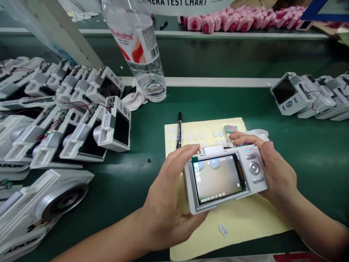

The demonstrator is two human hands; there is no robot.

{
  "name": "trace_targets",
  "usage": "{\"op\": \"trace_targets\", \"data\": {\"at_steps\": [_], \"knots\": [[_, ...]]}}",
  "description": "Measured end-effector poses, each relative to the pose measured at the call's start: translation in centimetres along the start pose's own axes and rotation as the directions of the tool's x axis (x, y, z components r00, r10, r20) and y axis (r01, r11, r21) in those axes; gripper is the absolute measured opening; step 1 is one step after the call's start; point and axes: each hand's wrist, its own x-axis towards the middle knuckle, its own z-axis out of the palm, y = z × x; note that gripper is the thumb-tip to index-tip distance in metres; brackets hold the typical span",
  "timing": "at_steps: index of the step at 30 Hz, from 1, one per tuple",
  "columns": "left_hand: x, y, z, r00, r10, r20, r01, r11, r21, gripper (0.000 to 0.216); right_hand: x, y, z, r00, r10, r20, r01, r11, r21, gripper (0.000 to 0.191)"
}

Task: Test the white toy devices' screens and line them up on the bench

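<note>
Between my two hands is a white digital camera, tilted a little, its lit screen facing me. My left hand grips its left end, thumb and fingers at the top and bottom edges. At the right end my right hand holds the body, fingers along the top edge. The screen shows a pale picture with a date line, and a small blue light glows above the buttons. Under the camera lies a yellow sheet bearing rows of small white stickers. A black marker pen rests across its upper left part.
Several part-built white cameras with loose wires crowd the left side. More white cameras stand in a row at the right. A water bottle stands behind the sheet. Pink cameras line the back shelf, below a test chart.
</note>
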Motion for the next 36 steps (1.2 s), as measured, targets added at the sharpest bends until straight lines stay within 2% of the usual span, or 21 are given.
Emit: {"op": "trace_targets", "data": {"at_steps": [3,7,11,14,16,19,21,22,24,26,30,34,36], "knots": [[-0.1,0.3,0.0,0.999,0.014,-0.042,-0.013,1.0,0.005,0.076,-0.2,0.0,0.0,0.994,0.103,0.022,-0.105,0.99,0.092,0.03],[-0.3,0.3,0.1,0.993,0.002,-0.117,-0.003,1.0,-0.003,0.078,-0.4,-0.2,0.2,0.963,0.269,0.007,-0.267,0.95,0.165,0.032],[-0.5,-0.3,0.2,0.984,0.037,-0.173,-0.031,0.999,0.042,0.075,-0.2,-0.6,0.3,0.936,0.345,0.066,-0.351,0.912,0.211,0.03],[-0.4,-0.9,0.2,0.979,0.051,-0.197,-0.036,0.996,0.078,0.075,0.1,-0.7,0.1,0.931,0.341,0.135,-0.364,0.9,0.24,0.038],[-0.2,-1.4,0.1,0.977,0.102,-0.19,-0.089,0.993,0.077,0.073,0.1,-0.6,-0.1,0.94,0.306,0.152,-0.334,0.915,0.226,0.045],[0.0,-1.9,-0.1,0.961,0.205,-0.187,-0.194,0.978,0.075,0.071,0.0,-0.6,-0.6,0.984,0.172,0.051,-0.175,0.982,0.074,0.044],[0.0,-1.9,-0.1,0.956,0.203,-0.21,-0.194,0.979,0.065,0.071,-0.2,-0.6,-0.8,0.996,0.086,-0.002,-0.086,0.994,-0.062,0.036],[-0.1,-1.9,-0.2,0.958,0.183,-0.222,-0.177,0.983,0.048,0.07,-0.4,-0.7,-0.9,0.997,0.079,0.011,-0.077,0.993,-0.093,0.033],[-0.2,-1.7,-0.1,0.962,0.137,-0.237,-0.144,0.99,-0.009,0.069,-0.6,-0.9,-0.9,0.984,0.149,0.102,-0.144,0.988,-0.052,0.037],[-0.3,-1.5,0.0,0.969,0.105,-0.222,-0.125,0.989,-0.076,0.069,-0.7,-1.2,-0.8,0.947,0.244,0.209,-0.264,0.961,0.078,0.047],[0.0,-1.9,-0.2,0.988,0.099,-0.115,-0.114,0.986,-0.125,0.068,-0.9,-1.6,-0.5,0.9,0.3,0.317,-0.388,0.882,0.269,0.061],[1.0,-2.7,-1.0,0.999,0.032,-0.011,-0.031,0.999,0.023,0.071,-0.9,-1.8,-0.5,0.885,0.255,0.39,-0.389,0.864,0.319,0.055],[1.5,-3.0,-1.3,0.999,0.048,0.013,-0.049,0.989,0.137,0.067,-0.9,-1.8,-0.5,0.893,0.213,0.395,-0.351,0.88,0.319,0.055]]}}
